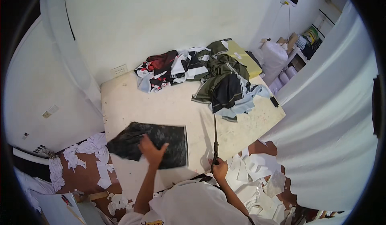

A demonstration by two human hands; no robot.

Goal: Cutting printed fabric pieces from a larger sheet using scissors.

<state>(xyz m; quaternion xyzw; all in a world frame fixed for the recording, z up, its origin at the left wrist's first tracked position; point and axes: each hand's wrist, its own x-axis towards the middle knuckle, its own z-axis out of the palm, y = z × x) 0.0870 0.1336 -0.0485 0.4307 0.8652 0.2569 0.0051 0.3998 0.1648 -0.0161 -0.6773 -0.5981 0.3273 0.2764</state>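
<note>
A piece of black cloth [171, 144] with pale smudges lies on the table in front of me, its left part rumpled and its right edge straight. My left hand [152, 150] is over the cloth, thumb spread away from the fingers; whether the fingertips touch it I cannot tell. To the right of the cloth, my right hand [220, 170] grips a pair of long dark scissors [216, 138] by the handles. The blades point away from me and look closed together.
Mixed garment pieces [173, 70] and olive-and-black cloth [227, 88] are heaped at the table's far side, beside a yellow slab [245, 58]. The pale table [161, 108] meets a white wall. White scraps [257, 168] litter the floor on both sides. A white curtain [329, 124] hangs at right.
</note>
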